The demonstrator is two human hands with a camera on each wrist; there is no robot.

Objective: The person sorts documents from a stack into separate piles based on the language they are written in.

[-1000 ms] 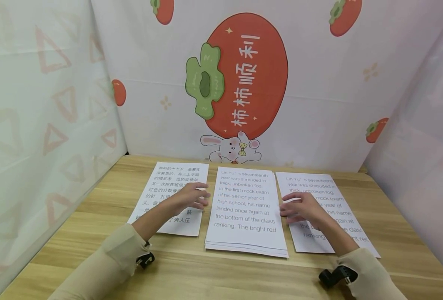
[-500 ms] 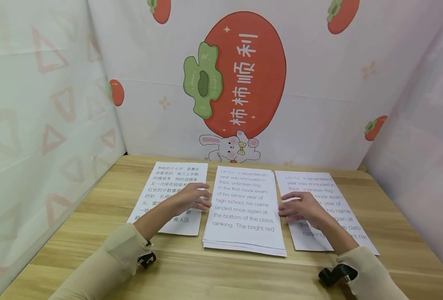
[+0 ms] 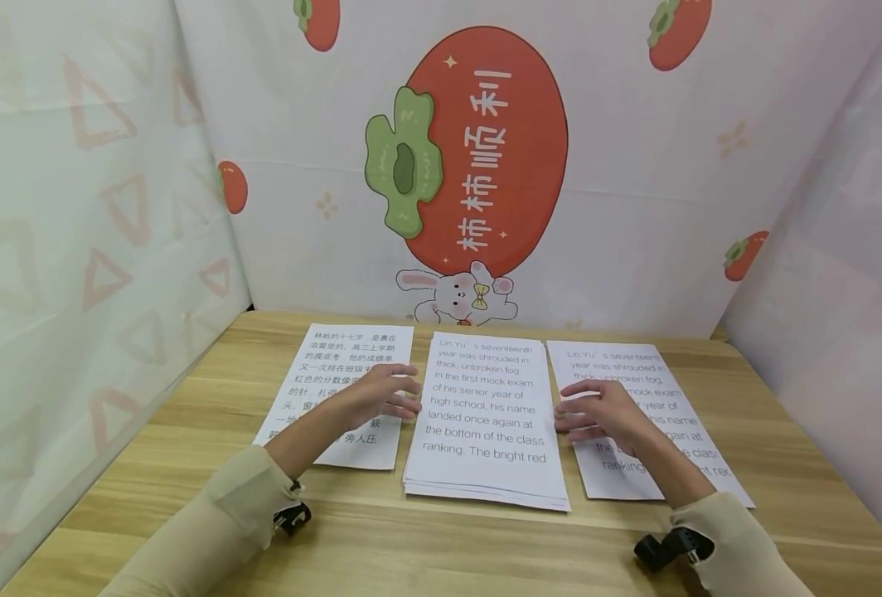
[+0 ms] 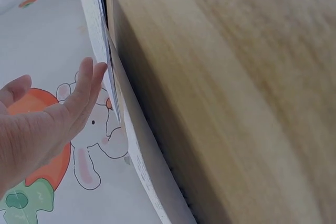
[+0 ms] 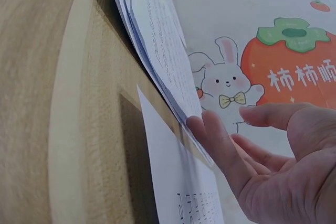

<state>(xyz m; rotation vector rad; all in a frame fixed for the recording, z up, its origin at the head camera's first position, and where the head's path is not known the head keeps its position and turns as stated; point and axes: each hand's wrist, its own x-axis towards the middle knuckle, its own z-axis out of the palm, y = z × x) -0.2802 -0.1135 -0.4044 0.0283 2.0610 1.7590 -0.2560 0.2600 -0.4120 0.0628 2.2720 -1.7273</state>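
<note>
**Both hands at edges of centre paper stack**

Head: stack (image 3: 486,423) mid-table (image 3: 381,539), between Chinese sheet (image 3: 351,365) & English sheet (image 3: 680,464). Left hand (image 3: 381,394), right hand (image 3: 598,412) flank it, fingers relaxed, grasping nothing.

L wrist: straight fingertips (image 4: 89,85) touch stack edge; head view can't confirm contact.

R wrist: fingertips (image 5: 205,129) at edge, sheets fanned. Risk: uneven push skews stack or slides it over neighbours.

The middle stack of printed sheets (image 3: 486,419) has slid slightly leftward between the left hand (image 3: 381,391) and right hand (image 3: 598,412), whose fingertips flank its edges.
</note>
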